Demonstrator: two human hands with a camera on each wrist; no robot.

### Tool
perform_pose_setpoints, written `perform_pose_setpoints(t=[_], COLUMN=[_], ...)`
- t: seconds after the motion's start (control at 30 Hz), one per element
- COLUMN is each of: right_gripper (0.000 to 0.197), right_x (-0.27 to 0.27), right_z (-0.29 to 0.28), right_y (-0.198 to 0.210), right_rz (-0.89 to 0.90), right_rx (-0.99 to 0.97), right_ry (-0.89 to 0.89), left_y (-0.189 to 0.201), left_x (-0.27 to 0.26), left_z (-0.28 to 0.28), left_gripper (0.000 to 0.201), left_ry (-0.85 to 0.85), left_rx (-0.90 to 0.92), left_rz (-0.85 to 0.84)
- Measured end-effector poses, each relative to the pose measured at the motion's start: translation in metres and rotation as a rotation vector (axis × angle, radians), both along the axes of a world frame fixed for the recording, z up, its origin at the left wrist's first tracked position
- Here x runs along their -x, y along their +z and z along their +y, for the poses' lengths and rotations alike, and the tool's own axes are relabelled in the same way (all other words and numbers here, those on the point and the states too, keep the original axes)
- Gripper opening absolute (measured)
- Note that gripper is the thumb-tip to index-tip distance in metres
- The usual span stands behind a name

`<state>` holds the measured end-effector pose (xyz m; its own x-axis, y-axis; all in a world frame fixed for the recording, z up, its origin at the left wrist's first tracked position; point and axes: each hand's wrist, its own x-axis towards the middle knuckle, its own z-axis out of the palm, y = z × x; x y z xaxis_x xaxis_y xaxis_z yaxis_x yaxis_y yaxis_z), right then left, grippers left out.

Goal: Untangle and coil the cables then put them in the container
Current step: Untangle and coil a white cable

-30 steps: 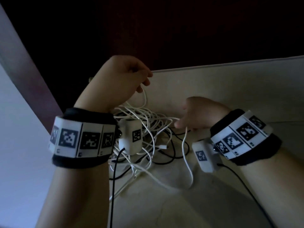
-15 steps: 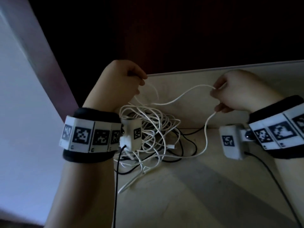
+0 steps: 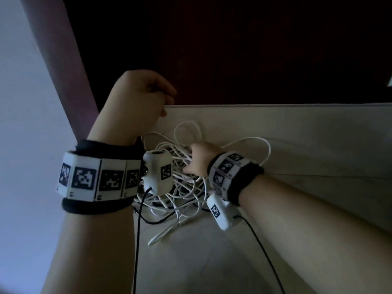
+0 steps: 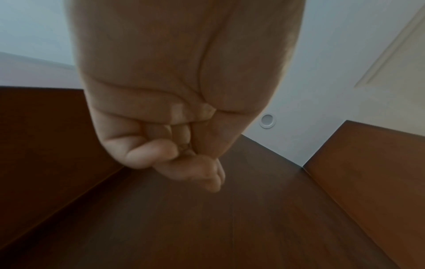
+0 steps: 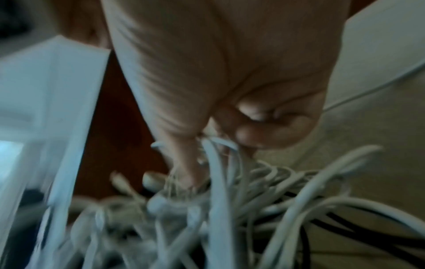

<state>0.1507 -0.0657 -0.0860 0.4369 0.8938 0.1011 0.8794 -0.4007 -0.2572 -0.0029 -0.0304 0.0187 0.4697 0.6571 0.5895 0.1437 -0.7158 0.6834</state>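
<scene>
- The tangled heap of thin white cables (image 3: 180,179), with a few black cables (image 3: 157,221) threaded through it, lies on the pale beige tabletop (image 3: 297,145), close to its far edge and left corner.
- The person's right hand (image 3: 199,160) is down in the top of the heap. In the right wrist view its fingers (image 5: 264,131) are curled in, and white strands run up between them and the thumb, so it grips a bunch of the white cable; the picture is blurred and I cannot say how many strands.
- One white loop (image 3: 254,145) arcs out to the right of that hand and back under the wrist. A second, smaller loop (image 3: 187,128) stands up behind the heap.
- A loose white cable end (image 3: 161,234) trails out of the heap toward the near side of the table.
- The person's left hand (image 3: 140,102) is raised above and left of the heap, over the table's back edge. Its fingers (image 4: 161,151) are folded into the palm, with the thumb pressed against them.
- Whether anything is pinched there I cannot tell; no cable shows in the left wrist view.
- Both wrists wear black bands with white, black-patterned marker tiles (image 3: 93,179) and a small white camera box (image 3: 158,172).
- Beyond the table is dark red-brown wood panelling (image 3: 233,49), and a pale wall (image 3: 21,102) stands at the left.
</scene>
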Motion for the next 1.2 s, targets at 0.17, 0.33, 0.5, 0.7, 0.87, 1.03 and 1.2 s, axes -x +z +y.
perform_pose_setpoints(t=[0.17, 0.33, 0.5, 0.7, 0.87, 1.03, 1.2], right_gripper=[0.031, 0.026, 0.03, 0.031, 0.029, 0.028, 0.033], right_x=[-0.041, -0.093, -0.122, -0.143, -0.151, -0.15, -0.133], right_z=[-0.05, -0.14, -0.215, -0.277, -0.296, -0.298, -0.264], right_y=[0.038, 0.111, 0.146, 0.162, 0.154, 0.138, 0.115], right_rz=[-0.07, -0.007, -0.022, 0.052, 0.19, 0.226, 0.083], right_rx=[-0.086, -0.403, -0.438, -0.629, -0.615, -0.561, -0.394], right_ry=[-0.169, -0.397, -0.518, -0.574, -0.551, -0.539, -0.427], left_y=[0.001, -0.002, 0.0, -0.031, -0.062, -0.059, -0.058], left_x=[-0.001, -0.021, -0.058, -0.122, -0.144, -0.125, -0.11], left_z=[0.0, -0.013, -0.042, -0.067, -0.069, -0.062, -0.039], left_gripper=[0.027, 0.024, 0.021, 0.054, 0.098, 0.088, 0.056], left_ry=[0.02, -0.014, -0.111, -0.102, 0.231, 0.373, 0.354], left_rx=[-0.008, -0.049, -0.037, 0.161, 0.108, 0.09, 0.105], left_rz=[-0.001, 0.037, 0.09, 0.229, 0.371, 0.303, 0.587])
